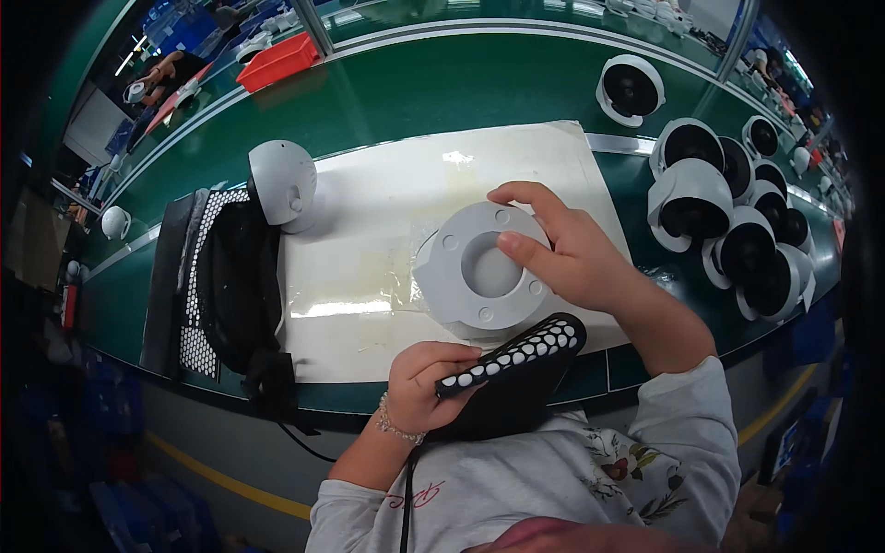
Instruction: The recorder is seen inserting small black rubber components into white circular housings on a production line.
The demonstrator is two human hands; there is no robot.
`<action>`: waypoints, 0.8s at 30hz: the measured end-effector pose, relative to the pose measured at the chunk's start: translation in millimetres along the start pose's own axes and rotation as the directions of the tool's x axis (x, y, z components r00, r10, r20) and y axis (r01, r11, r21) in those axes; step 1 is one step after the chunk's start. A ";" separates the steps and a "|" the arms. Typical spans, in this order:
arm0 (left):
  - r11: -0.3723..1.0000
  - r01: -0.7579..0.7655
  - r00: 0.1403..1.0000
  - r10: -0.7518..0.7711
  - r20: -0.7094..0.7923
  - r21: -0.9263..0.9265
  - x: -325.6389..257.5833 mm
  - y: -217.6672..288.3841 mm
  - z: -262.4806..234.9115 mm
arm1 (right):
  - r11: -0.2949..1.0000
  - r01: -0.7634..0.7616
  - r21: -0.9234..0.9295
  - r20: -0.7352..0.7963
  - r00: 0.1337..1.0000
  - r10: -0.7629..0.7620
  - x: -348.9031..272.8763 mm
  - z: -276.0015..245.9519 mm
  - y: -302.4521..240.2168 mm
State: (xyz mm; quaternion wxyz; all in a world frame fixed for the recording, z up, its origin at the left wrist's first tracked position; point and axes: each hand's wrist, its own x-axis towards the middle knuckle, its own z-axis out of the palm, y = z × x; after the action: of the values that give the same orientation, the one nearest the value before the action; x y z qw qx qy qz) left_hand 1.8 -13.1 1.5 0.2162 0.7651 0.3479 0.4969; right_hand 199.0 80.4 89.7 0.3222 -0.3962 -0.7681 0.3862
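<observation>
My right hand (576, 247) grips a white round housing (445, 293) by its far right side, thumb at the rim of the hollow and fingers over the outer edge. The housing rests on a pale sheet (359, 194), its ring-shaped face with a recessed centre turned up. Close to the table's front edge, my left hand (426, 382) is closed around the end of a black flat piece (516, 392) with a band of white honeycomb cells. That piece is tilted, its far end just below the housing; my fingertips are partly hidden behind it.
Left of the sheet lies a black bag-like item (241, 286) beside a white honeycomb panel (198, 336). A white dome-shaped housing (279, 184) stands by it. Several white housings with black fronts (693, 203) cluster at the right. A red tray (278, 63) sits at the far left.
</observation>
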 end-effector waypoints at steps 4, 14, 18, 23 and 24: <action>1.000 -0.011 1.000 0.011 -0.003 0.003 0.0 -2.3 1.0 | 0.790 0.403 -0.462 -0.087 0.866 -0.493 -13.1 -17.2 -15.1; 0.993 0.120 0.988 -0.119 -0.095 0.003 4.6 7.1 7.1 | 0.572 0.638 0.516 -0.172 0.731 -0.660 -34.9 -30.5 -40.6; 0.991 0.133 0.983 -0.128 -0.134 0.027 0.5 4.2 7.8 | 0.533 0.644 0.549 -0.136 0.698 -0.703 -32.3 -30.3 -40.2; 0.995 0.078 0.993 -0.073 -0.093 0.058 0.4 5.3 4.8 | 0.490 0.643 0.589 -0.105 0.661 -0.743 -43.6 -28.6 -42.6; 0.996 0.073 0.993 -0.068 -0.091 0.057 -0.9 5.3 5.2 | 0.481 0.642 0.597 -0.099 0.654 -0.750 -38.0 -25.6 -44.6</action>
State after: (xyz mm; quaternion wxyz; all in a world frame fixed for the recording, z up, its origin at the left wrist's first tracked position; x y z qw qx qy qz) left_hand 7.9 -17.2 2.4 0.1948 0.7354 0.3988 0.5120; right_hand 221.6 39.1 133.0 0.4871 0.1058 -0.7283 0.4702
